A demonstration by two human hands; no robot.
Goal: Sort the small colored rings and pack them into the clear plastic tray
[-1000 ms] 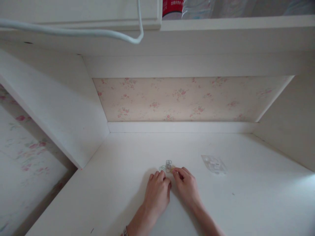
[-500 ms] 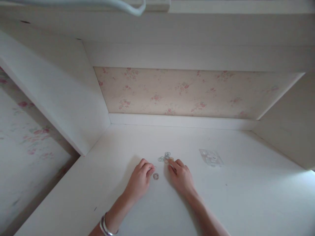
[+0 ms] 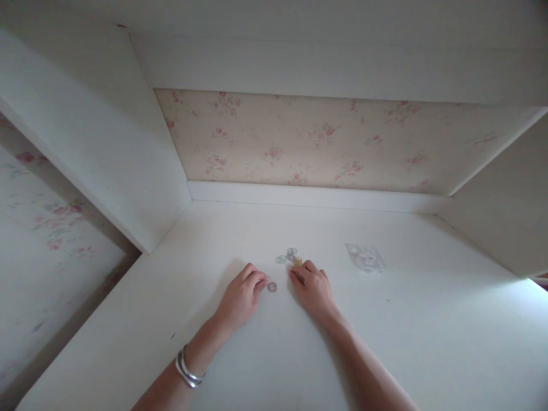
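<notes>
While both arms come in from the bottom edge, the left wrist wears a silver bangle (image 3: 187, 370), nearest to us. Up from that, the left hand (image 3: 240, 297) lies on the white desk (image 3: 428, 342), fingers curled together w/ tips down by one small ring (image 3: 272, 286); can't tell if the tips touch it. Just beside it, the right hand (image 3: 312, 288) rests on the desk too, fingers bent & close together, tips at the edge of a little pile of rings (image 3: 290, 257). That pile sits just past both hands, near the desk's middle. Off to the right, a bit farther, lies a clear plastic bag (image 3: 365, 257), flat, apart from the pile. Way at the back stands a wall w/ pink flowers (image 3: 325, 140).
</notes>
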